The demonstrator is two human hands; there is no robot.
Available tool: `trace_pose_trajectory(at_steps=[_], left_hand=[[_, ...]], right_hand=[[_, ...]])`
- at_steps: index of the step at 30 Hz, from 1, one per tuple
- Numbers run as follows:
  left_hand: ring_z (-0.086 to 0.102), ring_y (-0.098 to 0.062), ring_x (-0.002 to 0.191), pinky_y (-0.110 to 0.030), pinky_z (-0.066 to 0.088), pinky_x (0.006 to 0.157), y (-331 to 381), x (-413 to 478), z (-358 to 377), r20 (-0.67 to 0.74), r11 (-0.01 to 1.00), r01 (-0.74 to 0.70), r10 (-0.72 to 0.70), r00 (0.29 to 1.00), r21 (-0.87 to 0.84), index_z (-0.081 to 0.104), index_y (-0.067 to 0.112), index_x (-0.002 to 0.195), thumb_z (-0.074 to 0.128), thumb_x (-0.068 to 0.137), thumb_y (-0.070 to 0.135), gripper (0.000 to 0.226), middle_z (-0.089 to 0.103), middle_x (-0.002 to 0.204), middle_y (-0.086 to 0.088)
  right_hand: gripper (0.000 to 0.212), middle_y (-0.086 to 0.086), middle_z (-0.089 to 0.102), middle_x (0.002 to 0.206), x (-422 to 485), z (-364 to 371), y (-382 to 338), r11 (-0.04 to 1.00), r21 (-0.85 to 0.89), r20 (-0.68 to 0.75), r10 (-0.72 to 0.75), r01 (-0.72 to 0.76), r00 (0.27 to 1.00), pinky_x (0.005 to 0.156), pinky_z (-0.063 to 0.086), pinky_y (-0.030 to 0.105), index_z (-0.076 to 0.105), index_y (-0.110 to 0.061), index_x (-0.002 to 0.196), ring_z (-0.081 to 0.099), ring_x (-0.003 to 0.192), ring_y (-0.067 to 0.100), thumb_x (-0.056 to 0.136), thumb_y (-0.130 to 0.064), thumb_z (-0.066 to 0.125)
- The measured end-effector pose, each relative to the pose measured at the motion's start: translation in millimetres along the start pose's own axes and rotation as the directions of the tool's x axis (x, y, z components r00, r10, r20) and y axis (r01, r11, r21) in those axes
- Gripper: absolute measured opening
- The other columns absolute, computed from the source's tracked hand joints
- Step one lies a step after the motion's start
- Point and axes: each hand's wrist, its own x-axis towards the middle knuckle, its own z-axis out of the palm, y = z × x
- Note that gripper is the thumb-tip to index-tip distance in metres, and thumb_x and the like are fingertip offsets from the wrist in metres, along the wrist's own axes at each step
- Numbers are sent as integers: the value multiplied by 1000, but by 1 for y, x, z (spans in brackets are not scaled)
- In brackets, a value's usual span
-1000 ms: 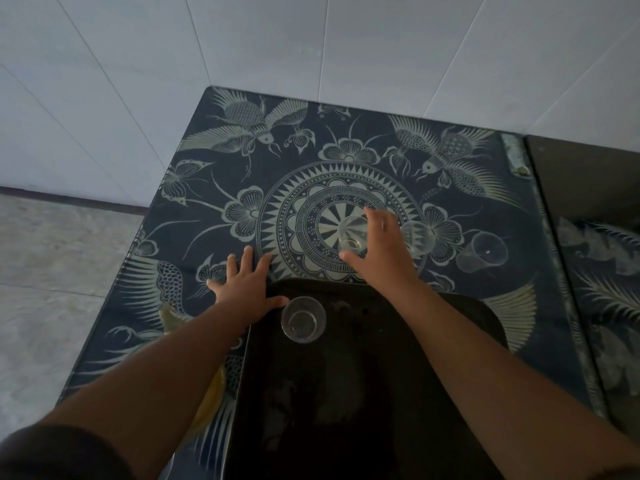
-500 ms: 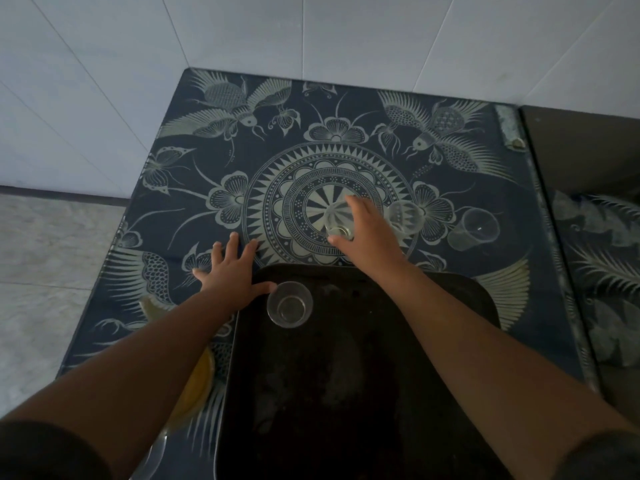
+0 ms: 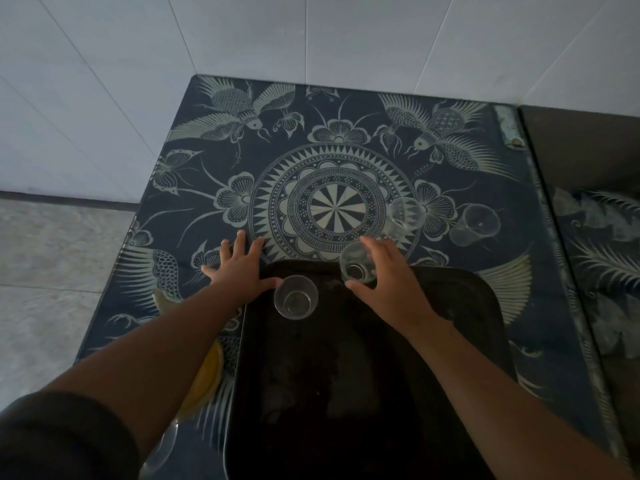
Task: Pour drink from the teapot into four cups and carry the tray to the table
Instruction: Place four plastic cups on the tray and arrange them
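- From the head camera: my left hand [image 3: 242, 268] lies flat with fingers spread on the patterned dark tabletop [image 3: 207, 168], its thumb touching the far left corner of the black tray [image 3: 450, 306].
- My right hand [image 3: 384, 275] grips a clear cup [image 3: 355, 263] between thumb and fingers at the tray's far edge. I cannot tell whether the cup rests on the tray or is held just above it.
- A second clear cup [image 3: 295, 297] stands upright on the tray, just beside my left thumb.
- A third cup [image 3: 403, 216] and a fourth cup [image 3: 476, 225] are on the tabletop beyond the tray, to the right of my right hand. The fourth looks tipped on its side.
- A yellow thing [image 3: 204, 379] lies left of the tray, partly hidden by my left arm.
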Motion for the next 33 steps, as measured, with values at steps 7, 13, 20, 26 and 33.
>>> trace_pose_trajectory(at_steps=[7,13,20,26,33], left_hand=[[-11,-40,158,-84,14,112,-1,3,2,-3,1000,1,-1,1000,-4,5,37,164,68,83,69,107,-15,174,-2],[-11,-39,158,-84,14,112,0,1,0,-2,1000,3,-3,1000,-11,5,36,163,69,83,69,108,-14,174,-2],[-11,-39,158,-83,15,112,0,1,1,-10,1000,2,-2,1000,-6,5,35,164,69,83,68,108,-14,174,-2],[-11,-39,158,-84,15,112,-1,3,2,-16,1000,2,-2,1000,-2,6,35,163,69,83,68,107,-13,174,-2],[-10,-39,158,-84,16,112,-3,6,4,-10,1000,2,-2,1000,2,6,36,163,70,82,69,108,-13,174,-1]], right_hand=[[78,-3,45,133,-27,5,-2,999,24,42,22,-23,999,95,44,20,39,-17,144,49,116,7,79,-28,80],[79,-6,43,134,-42,9,0,997,26,71,64,-66,995,96,45,23,36,-22,145,48,119,7,79,-32,79],[84,-9,43,134,-49,12,0,996,30,88,76,-79,993,90,41,17,29,-28,146,47,119,4,78,-37,78],[89,-10,38,137,-49,13,3,998,18,107,62,-64,992,93,44,21,25,-27,150,45,124,5,79,-42,76],[97,-12,31,142,-53,6,4,1000,-5,137,32,-31,990,90,42,21,18,-30,152,40,125,3,77,-51,76]])
